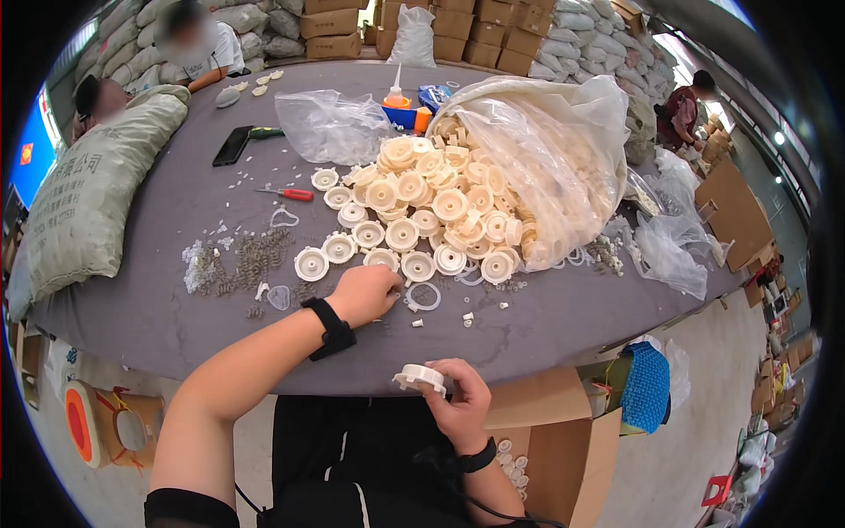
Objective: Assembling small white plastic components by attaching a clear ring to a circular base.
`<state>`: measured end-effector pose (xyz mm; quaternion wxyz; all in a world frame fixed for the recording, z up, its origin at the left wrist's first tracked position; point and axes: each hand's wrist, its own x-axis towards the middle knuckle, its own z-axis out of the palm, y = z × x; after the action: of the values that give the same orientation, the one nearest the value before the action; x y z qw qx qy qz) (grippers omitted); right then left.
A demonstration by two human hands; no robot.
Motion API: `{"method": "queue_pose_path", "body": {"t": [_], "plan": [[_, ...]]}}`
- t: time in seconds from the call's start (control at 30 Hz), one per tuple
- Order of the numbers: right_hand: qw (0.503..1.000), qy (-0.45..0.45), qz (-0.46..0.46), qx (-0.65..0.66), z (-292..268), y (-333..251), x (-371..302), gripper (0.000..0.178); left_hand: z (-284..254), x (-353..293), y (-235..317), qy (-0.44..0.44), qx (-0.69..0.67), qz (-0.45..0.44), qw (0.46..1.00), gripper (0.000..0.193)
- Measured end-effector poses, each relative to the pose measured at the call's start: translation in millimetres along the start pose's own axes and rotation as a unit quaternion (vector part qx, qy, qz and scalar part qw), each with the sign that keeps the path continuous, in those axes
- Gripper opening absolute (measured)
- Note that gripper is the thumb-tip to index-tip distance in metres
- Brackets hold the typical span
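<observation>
My right hand (pixel 459 401) is in front of the table's near edge, its thumb and fingers closed on a white round plastic cap (pixel 419 378) with a notched rim. On the table, my left hand (pixel 367 296) is curled with its fingertips down, just in front of the pile of cream-coloured caps (pixel 450 204). What its fingers hold, if anything, is hidden. Beside those fingertips lies a clear sealing ring (pixel 424 297). A small white plastic piece (pixel 417 324) is nearby, toward me.
Left of my left hand are metal springs (pixel 251 264) and a red-handled screwdriver (pixel 296 194). A large plastic bag (pixel 563 167) spills caps. A phone (pixel 232 146) lies farther back. Below the table's edge, an open cardboard box (pixel 563 466) holds white parts. Two people sit at far left.
</observation>
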<state>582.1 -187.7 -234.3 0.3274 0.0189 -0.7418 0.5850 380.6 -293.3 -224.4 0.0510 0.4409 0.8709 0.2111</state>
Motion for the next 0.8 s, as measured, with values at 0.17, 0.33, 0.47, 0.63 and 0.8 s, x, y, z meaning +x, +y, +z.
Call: {"method": "queue_pose_path", "body": {"t": [0.17, 0.33, 0.47, 0.63, 0.8], "plan": [[0.999, -0.016, -0.022, -0.034, -1, -4, 0, 0.016, 11, 14, -3, 0.010, 0.018, 0.044, 0.999, 0.010], [0.992, -0.018, -0.092, -0.084, -8, -6, 6, 0.025, -10, -11, 25, -0.012, -0.236, 0.013, 0.972, 0.011], [0.983, -0.033, -0.141, -0.111, -16, -20, 15, 0.025, -52, -50, 66, -0.159, -0.449, 0.047, 0.878, 0.007], [0.980, -0.055, -0.176, -0.081, -12, -35, 14, 0.027, -78, -71, 73, -0.200, -0.449, 0.077, 0.867, 0.008], [0.980, -0.069, -0.168, -0.084, -12, -40, 12, 0.028, -78, -78, 72, -0.177, -0.429, 0.091, 0.881, 0.008]]}}
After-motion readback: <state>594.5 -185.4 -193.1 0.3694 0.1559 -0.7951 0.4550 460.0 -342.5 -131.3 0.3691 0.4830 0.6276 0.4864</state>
